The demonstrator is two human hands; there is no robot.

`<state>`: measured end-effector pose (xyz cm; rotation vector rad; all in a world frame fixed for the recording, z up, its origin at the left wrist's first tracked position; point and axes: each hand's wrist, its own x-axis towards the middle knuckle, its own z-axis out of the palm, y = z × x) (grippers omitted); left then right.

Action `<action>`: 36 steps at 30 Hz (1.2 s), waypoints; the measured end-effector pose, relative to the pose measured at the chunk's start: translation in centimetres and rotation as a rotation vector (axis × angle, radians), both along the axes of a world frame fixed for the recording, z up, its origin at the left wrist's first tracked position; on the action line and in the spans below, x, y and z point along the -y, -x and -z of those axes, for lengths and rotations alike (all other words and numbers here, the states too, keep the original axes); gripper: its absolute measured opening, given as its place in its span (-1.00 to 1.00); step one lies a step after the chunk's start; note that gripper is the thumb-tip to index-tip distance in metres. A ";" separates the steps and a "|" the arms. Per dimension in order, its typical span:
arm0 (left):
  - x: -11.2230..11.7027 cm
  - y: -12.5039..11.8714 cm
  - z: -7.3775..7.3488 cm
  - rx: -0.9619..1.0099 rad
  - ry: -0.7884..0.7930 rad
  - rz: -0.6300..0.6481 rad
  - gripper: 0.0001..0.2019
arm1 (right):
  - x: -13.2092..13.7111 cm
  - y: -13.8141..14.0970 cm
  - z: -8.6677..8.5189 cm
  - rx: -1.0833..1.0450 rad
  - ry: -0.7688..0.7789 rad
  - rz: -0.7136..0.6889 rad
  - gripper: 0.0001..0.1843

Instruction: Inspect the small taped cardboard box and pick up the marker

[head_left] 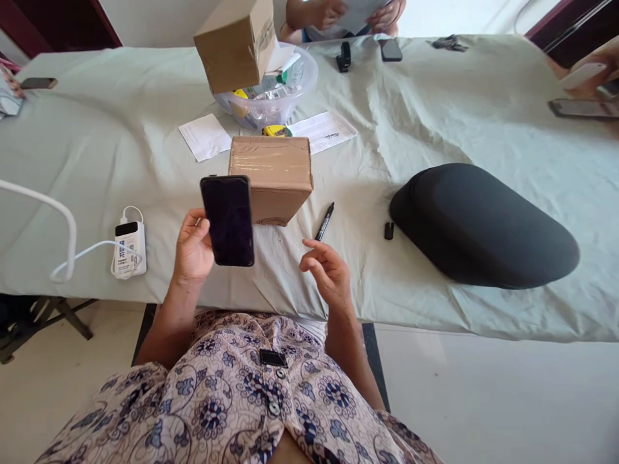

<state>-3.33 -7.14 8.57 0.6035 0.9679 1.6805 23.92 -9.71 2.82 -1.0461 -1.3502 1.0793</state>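
My left hand [194, 248] holds a smartphone [227, 220] upright by its left edge, the dark screen facing me. Behind the phone stands a brown cardboard box [273, 164], partly covered by it. My right hand [329, 274] hovers over the table's near edge, fingers loosely bent and apart, with nothing in it. Just beyond its fingertips lies a black marker [325, 221] without its cap. The small black cap [389, 231] is on the cloth farther right.
A clear plastic tub [309, 77] of mixed items carries another cardboard box [232, 48]. Papers [206, 136] and a yellow tape measure [275, 131] lie nearby. A black case [488, 225] sits right, a white power bank [130, 251] left. Other people's hands [387, 16] are at the table's far side.
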 end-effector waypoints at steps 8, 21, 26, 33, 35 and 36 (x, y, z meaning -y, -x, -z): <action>-1.4 8.2 4.8 -0.375 0.214 -0.357 -0.63 | -3.3 -0.7 1.7 -0.024 0.108 0.319 -0.52; -3.3 10.9 7.2 -0.597 0.481 -0.426 -0.85 | -3.4 -0.3 1.9 0.004 0.085 0.339 -0.56; -2.3 9.7 6.0 -0.809 0.423 -0.425 -0.69 | -5.4 0.5 0.4 0.122 -0.158 0.390 -0.45; -2.0 5.6 2.9 -1.119 -0.010 -0.254 -0.29 | -7.7 3.4 -2.7 0.379 -0.427 0.404 -0.25; -2.8 3.6 1.8 -1.147 -0.186 -0.194 -0.21 | -8.3 4.3 -3.2 0.416 -0.461 0.404 -0.29; -3.3 2.5 1.3 -1.151 -0.256 -0.173 -0.18 | -8.5 4.7 -3.3 0.429 -0.469 0.403 -0.33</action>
